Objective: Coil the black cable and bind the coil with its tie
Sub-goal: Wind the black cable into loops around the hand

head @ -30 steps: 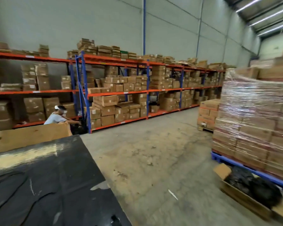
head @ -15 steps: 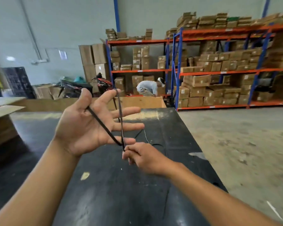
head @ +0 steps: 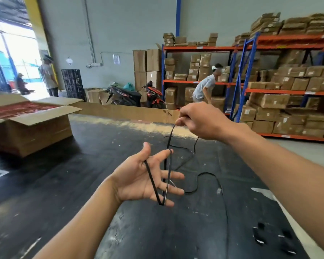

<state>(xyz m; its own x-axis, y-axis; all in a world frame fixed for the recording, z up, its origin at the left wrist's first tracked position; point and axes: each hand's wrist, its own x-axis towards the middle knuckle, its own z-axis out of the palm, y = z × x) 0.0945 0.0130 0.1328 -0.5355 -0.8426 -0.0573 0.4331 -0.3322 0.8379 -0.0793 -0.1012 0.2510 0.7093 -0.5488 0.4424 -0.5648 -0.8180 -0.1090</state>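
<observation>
My left hand (head: 145,179) is held palm up over the black table (head: 67,184) with fingers spread. The thin black cable (head: 153,184) runs from behind the thumb across the palm, round the little finger and up over the index fingertip. My right hand (head: 200,121) is raised higher and farther away, pinching the cable between thumb and fingers. From there the rest of the cable (head: 206,177) drops and lies in loose curves on the table. I see no tie.
An open cardboard box (head: 28,120) with red contents stands on the table's left. A cardboard wall (head: 127,111) lines the far edge. Behind it are motorbikes (head: 137,95), shelving (head: 281,86) with boxes and a bending person (head: 205,86). Small dark pieces (head: 269,238) lie near right.
My right hand has risen up and away from my left hand, drawing the cable over the index finger. The view has swung left, and my left hand has dropped lower.
</observation>
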